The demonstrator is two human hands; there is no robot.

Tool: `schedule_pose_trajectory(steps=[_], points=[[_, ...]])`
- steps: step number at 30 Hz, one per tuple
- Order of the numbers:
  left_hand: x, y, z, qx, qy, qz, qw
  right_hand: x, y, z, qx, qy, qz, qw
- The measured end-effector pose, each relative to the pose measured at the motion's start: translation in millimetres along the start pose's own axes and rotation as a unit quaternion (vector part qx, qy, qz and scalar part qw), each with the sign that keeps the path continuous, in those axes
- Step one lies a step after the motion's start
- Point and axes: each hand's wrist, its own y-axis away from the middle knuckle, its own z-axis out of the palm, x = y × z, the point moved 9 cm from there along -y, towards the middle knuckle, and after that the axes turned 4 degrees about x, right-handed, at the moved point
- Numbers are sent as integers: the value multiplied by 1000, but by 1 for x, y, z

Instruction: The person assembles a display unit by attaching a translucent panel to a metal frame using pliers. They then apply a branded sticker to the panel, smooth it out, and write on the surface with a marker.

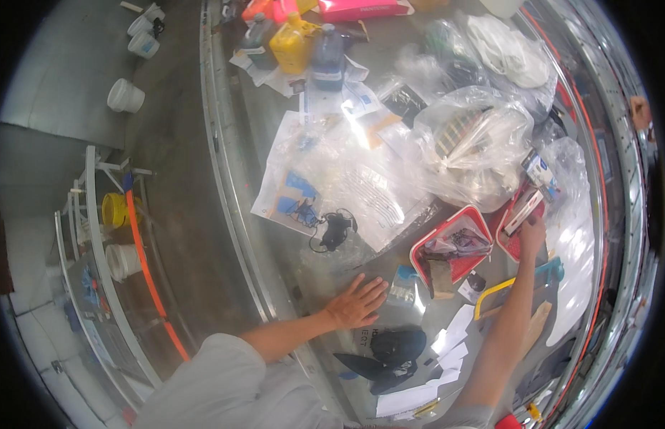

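Observation:
My left hand (357, 302) lies flat on the grey table with its fingers spread, holding nothing. A small clear packet with a blue top (403, 287) is just to its right, and a black cloth item (397, 352) lies below it. My right hand (534, 227) reaches into a second red basket (503, 239), against a long white and dark package (522, 212). Its fingers are partly hidden, so I cannot tell whether they grip the package. Left of it stands a red basket with a white rim (416, 259), holding bagged small items. A yellow and blue hacksaw (490, 300) lies beneath my right forearm.
Clear plastic bags (483, 154) crowd the far right. Plastic-covered papers (289, 189) spread across the middle, with a black cable bundle (337, 230) on them. A yellow jug (293, 44) and a dark blue jug (328, 61) stand at the back. White buckets (125, 96) stand left, beyond the table's edge.

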Motion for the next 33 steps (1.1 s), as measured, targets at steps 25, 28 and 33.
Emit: schedule_pose_trajectory(steps=[25, 28, 33], points=[[-32, -21, 0, 220, 92, 55, 970, 59, 1111, -111, 478, -487, 568, 460], [-18, -36, 7, 171, 27, 72, 982, 25, 1210, -70, 543, -463, 626, 316], [79, 25, -10, 172, 41, 186, 966, -73, 1373, 64, 142, -126, 852, 487]])
